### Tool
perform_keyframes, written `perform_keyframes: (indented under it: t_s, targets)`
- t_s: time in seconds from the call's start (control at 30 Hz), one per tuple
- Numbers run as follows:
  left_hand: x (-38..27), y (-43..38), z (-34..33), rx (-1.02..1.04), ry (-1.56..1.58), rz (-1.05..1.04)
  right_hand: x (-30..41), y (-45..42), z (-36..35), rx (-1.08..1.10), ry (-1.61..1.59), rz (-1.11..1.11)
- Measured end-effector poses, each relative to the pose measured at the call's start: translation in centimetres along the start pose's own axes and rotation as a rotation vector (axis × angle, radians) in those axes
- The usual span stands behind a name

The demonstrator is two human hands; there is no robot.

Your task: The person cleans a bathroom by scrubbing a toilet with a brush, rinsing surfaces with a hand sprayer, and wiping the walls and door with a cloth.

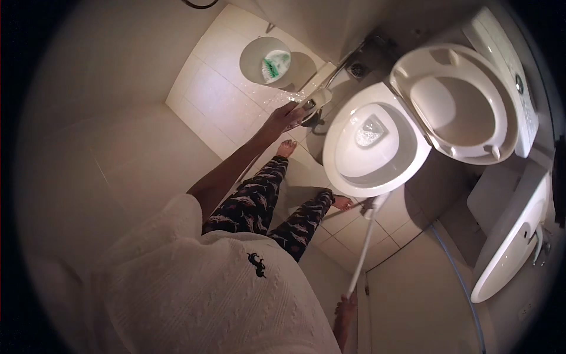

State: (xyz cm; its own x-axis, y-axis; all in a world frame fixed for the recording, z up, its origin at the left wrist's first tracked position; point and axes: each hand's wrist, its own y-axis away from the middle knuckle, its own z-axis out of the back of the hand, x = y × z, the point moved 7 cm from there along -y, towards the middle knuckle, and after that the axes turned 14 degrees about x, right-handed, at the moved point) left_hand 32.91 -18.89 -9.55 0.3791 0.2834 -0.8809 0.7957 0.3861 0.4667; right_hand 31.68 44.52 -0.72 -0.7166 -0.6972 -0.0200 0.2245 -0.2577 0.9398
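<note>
My left hand (pixel 287 117) is stretched out over the tiled floor, gripping a pale dipper-like vessel (pixel 319 102). Splashing water (pixel 283 96) glints beside it; the vessel's exact kind is hard to tell. Low at the right, my right hand (pixel 346 305) is closed around a long white handle (pixel 363 252). That handle slants up to a brush-like head (pixel 368 210) by the toilet's front, its shape partly blurred. The toilet bowl (pixel 367 168) stands open with water at its bottom, and its seat and lid (pixel 499 110) are raised against the cistern (pixel 515 75).
A pale bucket (pixel 250 59) beyond my left hand holds foamy water and a green brush (pixel 270 68). A floor drain (pixel 356 70) lies behind the toilet. At the right are a washbasin (pixel 499 274) and a blue hose (pixel 460 270). Walls close in at the left.
</note>
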Motion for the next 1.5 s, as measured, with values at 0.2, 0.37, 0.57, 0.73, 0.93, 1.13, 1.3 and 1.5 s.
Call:
perform_keyframes:
  t_s: [0.2, 0.37, 0.57, 0.73, 0.93, 1.13, 1.3, 1.5]
  targets:
    - [-3.4, -2.4, 2.2, -0.052, 0.157, -0.054, 6.3, 6.4, -8.2, 0.228, 0.238, -0.114]
    - [-4.6, -1.9, 1.4, -0.083, 0.295, -0.177, 6.3, 8.3, -13.1, 0.373, 0.163, 0.039]
    - [-6.1, 0.4, 0.9, -0.120, 0.430, -0.335, 8.4, 10.9, -16.8, 0.324, 0.201, 0.121]
    - [-8.4, 1.4, 1.1, -0.070, 0.424, -0.430, 8.0, 10.3, -18.6, 0.292, -0.242, 0.023]
    - [-14.2, 4.8, 1.9, -0.201, 0.220, -0.468, 8.6, 4.9, -20.5, 0.350, 0.194, 0.252]
    - [-19.9, 9.3, 3.4, -0.089, -0.157, -0.341, 13.9, 3.7, -22.0, 0.168, 0.380, 0.577]
    - [-19.9, 12.1, 3.7, -0.122, -0.263, -0.186, 18.3, 0.5, -23.4, 0.111, 0.400, 0.783]
    - [-18.6, 10.7, 5.0, -0.140, -0.174, -0.119, 26.5, 0.2, -27.5, 0.720, -0.313, 0.457]
